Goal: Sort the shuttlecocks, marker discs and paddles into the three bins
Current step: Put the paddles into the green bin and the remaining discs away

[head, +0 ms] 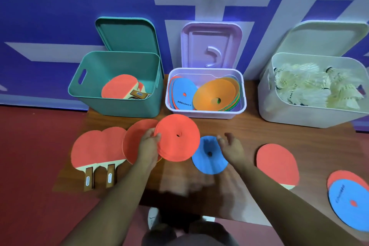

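Note:
My left hand (149,147) grips a stack of red marker discs (179,140), lifted and tilted above the table. My right hand (231,147) hovers open, fingers apart, at the right edge of a blue marker disc (207,158) lying on the table. Two red paddles (97,150) lie side by side at the left, with a third red round face (132,142) partly behind my left hand. Another paddle (277,164) lies at the right. A blue disc on a red one (349,201) sits far right. The green bin (119,106) holds paddles, the lilac bin (205,111) discs, the white bin (311,114) shuttlecocks.
The three bins stand in a row at the back of the wooden table (239,130), lids leaning against the blue and grey wall. Red floor lies to the left. My shoes (153,217) show under the table's near edge.

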The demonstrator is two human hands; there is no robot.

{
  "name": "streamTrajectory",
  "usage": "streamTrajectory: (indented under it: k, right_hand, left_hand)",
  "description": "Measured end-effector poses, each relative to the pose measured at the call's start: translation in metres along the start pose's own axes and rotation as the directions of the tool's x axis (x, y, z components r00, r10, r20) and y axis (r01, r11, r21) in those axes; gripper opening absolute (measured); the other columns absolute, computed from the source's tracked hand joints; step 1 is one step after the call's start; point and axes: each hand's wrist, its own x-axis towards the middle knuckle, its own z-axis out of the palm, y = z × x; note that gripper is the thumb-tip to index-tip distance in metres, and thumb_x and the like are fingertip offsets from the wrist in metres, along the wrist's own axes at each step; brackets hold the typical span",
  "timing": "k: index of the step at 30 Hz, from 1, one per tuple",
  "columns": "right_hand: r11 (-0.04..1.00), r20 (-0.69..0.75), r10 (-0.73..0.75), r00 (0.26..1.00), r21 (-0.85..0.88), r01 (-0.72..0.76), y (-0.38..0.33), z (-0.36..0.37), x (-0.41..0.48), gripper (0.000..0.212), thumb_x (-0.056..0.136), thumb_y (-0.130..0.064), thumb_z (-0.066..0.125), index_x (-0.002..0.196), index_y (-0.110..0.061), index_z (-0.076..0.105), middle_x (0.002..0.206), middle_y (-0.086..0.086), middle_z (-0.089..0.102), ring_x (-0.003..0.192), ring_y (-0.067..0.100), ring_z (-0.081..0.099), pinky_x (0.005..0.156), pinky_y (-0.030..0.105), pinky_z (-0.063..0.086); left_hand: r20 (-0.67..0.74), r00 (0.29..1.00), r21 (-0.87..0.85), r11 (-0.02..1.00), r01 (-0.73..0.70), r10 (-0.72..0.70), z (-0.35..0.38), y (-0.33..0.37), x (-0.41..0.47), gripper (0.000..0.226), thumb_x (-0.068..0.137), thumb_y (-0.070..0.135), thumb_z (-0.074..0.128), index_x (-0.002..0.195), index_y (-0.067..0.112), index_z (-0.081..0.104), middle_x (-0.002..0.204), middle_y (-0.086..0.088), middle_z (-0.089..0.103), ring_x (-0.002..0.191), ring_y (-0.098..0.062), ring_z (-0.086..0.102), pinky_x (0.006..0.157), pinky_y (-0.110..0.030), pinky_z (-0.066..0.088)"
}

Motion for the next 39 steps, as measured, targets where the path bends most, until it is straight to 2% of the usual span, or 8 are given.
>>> streamTrajectory:
  k: [6,12,17,21,25,29,33,39]
  right_hand:
    - [0.914,0.348,-0.104,0.932,0.403,-0.049,-0.036,-0.007,-0.008,0.054,0.082,-0.067,0.056,0.117,-0.026,0.061,0.108,0.007,0.069,0.086,0.02,0.065,0.077,0.049,0.054]
    - [0.867,0.244,-0.164,0.956,0.497,0.022,-0.05,-0.017,0.008,0.027,0.087,-0.007,0.062,0.113,-0.014,0.06,0.111,0.01,0.069,0.104,0.028,0.066,0.091,0.05,0.054]
    - [0.773,0.154,-0.117,0.981,0.635,-0.008,-0.069,-0.018,0.025,0.016,0.092,-0.005,0.059,0.106,-0.011,0.055,0.101,0.014,0.068,0.088,0.028,0.066,0.078,0.048,0.057]
    - [0.919,0.063,-0.249,0.966,0.331,0.215,-0.09,-0.016,0.052,0.022,0.096,-0.023,0.055,0.113,-0.01,0.06,0.095,0.011,0.068,0.087,0.025,0.065,0.085,0.05,0.055]
    - [0.9,0.07,-0.394,0.917,-0.173,0.4,-0.103,-0.016,0.089,0.037,0.096,-0.026,0.052,0.127,-0.006,0.057,0.119,0.01,0.065,0.109,0.027,0.06,0.094,0.034,0.044]
    - [0.792,0.27,-0.352,0.896,-0.424,0.439,-0.11,0.006,0.131,0.041,0.096,-0.037,0.046,0.127,-0.012,0.059,0.127,0.013,0.062,0.116,0.032,0.057,0.099,0.036,0.044]
    - [0.813,0.442,-0.046,0.896,-0.505,0.291,-0.103,0.007,0.16,0.074,0.077,-0.075,0.051,0.132,-0.026,0.055,0.132,0.0,0.06,0.124,0.024,0.054,0.104,0.033,0.039]
    - [0.647,0.333,-0.104,0.937,-0.693,0.318,-0.085,-0.006,0.178,0.064,0.084,-0.058,0.061,0.137,-0.025,0.051,0.135,0.011,0.058,0.126,0.028,0.052,0.107,0.033,0.036]
  left_hand:
    - [0.177,0.984,-0.097,0.995,0.025,-0.007,0.035,0.011,-0.029,0.025,0.088,-0.005,0.044,0.097,0.009,0.063,0.087,-0.007,0.069,0.081,-0.02,0.062,0.075,-0.033,0.046]
    - [0.197,0.98,-0.008,1.0,-0.023,0.024,0.06,0.039,-0.037,0.026,0.089,-0.004,0.048,0.104,0.015,0.058,0.114,-0.017,0.061,0.094,-0.024,0.06,0.078,-0.036,0.048]
    - [0.455,0.89,-0.024,1.0,0.01,0.002,0.069,0.071,-0.019,0.062,0.083,-0.004,0.061,0.136,0.026,0.048,0.132,-0.004,0.06,0.115,-0.025,0.061,0.092,-0.053,0.051]
    - [0.214,0.959,0.123,0.969,-0.217,0.187,0.076,0.093,0.013,0.073,0.06,-0.003,0.062,0.128,0.019,0.048,0.121,-0.008,0.061,0.107,-0.024,0.059,0.083,-0.032,0.053]
    - [0.088,0.922,0.462,0.804,-0.374,0.378,0.078,0.119,0.048,0.066,0.078,-0.013,0.053,0.131,0.025,0.047,0.109,0.007,0.056,0.098,-0.016,0.054,0.069,-0.02,0.043]
    - [0.133,0.904,0.636,0.665,-0.391,0.405,0.086,0.12,0.084,0.072,0.079,-0.007,0.048,0.141,0.03,0.04,0.125,0.001,0.059,0.106,-0.018,0.056,0.086,-0.025,0.042]
    - [0.195,0.878,0.75,0.511,-0.42,0.436,0.104,0.107,0.111,0.073,0.082,0.0,0.048,0.146,0.032,0.035,0.124,-0.014,0.062,0.107,-0.034,0.061,0.088,-0.041,0.051]
    - [0.329,0.852,0.825,0.315,-0.469,0.407,0.125,0.086,0.138,0.065,0.09,-0.005,0.04,0.151,0.01,0.026,0.146,-0.018,0.044,0.131,-0.033,0.046,0.105,-0.035,0.033]
